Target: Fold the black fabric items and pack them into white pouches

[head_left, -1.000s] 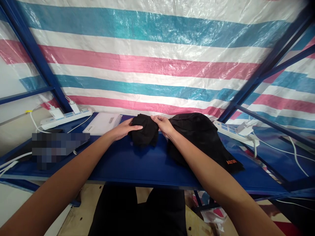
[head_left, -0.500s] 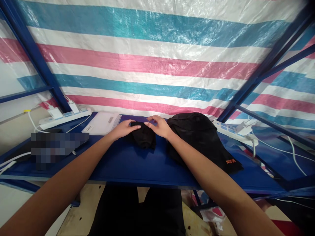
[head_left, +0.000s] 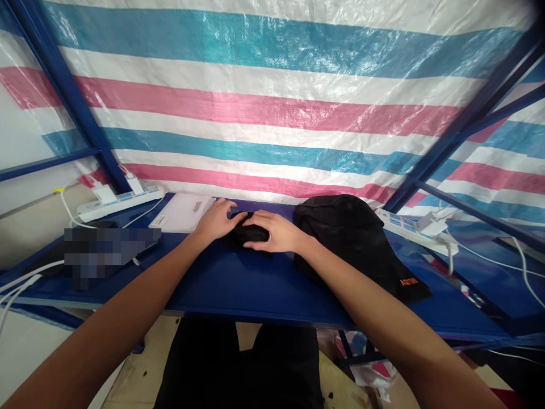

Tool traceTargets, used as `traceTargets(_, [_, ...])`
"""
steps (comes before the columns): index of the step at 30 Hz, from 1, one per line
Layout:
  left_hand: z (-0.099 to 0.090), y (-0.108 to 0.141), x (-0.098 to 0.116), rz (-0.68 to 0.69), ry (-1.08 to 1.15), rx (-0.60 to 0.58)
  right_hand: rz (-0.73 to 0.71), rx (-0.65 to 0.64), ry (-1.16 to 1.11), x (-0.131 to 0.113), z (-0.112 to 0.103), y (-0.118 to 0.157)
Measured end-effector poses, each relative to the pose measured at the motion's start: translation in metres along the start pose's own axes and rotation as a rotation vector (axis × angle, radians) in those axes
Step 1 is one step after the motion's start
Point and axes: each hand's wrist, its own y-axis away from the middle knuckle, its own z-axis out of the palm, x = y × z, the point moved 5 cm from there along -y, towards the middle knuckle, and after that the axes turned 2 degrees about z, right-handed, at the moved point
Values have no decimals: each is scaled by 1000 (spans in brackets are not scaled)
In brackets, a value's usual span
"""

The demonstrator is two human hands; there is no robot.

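Note:
A small bundle of black cloth (head_left: 254, 233) lies on the blue table (head_left: 238, 284), between my two hands. My right hand (head_left: 272, 232) grips it from the right, with thumb and fingers curved round its near and far sides. At its left edge, my left hand (head_left: 219, 220) touches the cloth with the thumb, its fingers apart and curled above the table. A larger folded black cloth (head_left: 344, 238) with orange lettering near its lower right corner rests to the right, partly behind my right forearm.
White papers or folders (head_left: 181, 213) lie behind my left hand. Power strips with plugs stand at the left (head_left: 123, 203) and right (head_left: 413, 230). Blurred dark items (head_left: 110, 255) and white cables are at the left. Blue frame posts and a striped sheet rise behind.
My right hand has come down over the bundle and closed round it. The left hand's fingers have spread from their pinch on the cloth. The bundle looks lower and more compact.

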Motion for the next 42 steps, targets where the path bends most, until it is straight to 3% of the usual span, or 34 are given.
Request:
traceTargets(3, [-1, 1, 10, 30, 266, -48, 163, 217, -249, 19, -9, 0])
traceTargets(6, [4, 4, 19, 11, 499, -225, 369, 439, -621, 44, -18, 0])
traceTargets(8, [8, 6, 24, 3, 532, -306, 513, 535, -879, 59, -21, 2])
traceTargets(10, [13, 8, 27, -5, 509, -350, 645, 543, -1089, 70, -21, 4])
traceTargets(14, [23, 9, 28, -33, 534, -419, 810, 330, -1289, 80, -17, 8])
traceTargets(18, [27, 8, 19, -37, 420, -356, 747, 305, -1162, 89, -16, 13])
traceTargets(21, [29, 8, 11, -40, 298, -295, 686, 367, -952, 100, -13, 15])
traceTargets(27, [36, 0, 0, -37, 269, -166, 499, 423, -545, 108, -10, 8])
traceTargets(32, [44, -9, -9, -8, 359, -144, 326, 491, -194, 82, -23, 2])
traceTargets(36, [47, -12, -15, -31, 412, -128, 93, 478, 49, 47, -30, -2])
traceTargets(39, [31, -9, -7, 8, 290, 13, 53, 496, 102, 38, -30, -2])
traceTargets(42, [3, 3, 20, 192, 18, 216, 143, 556, 100, 45, -29, -1])
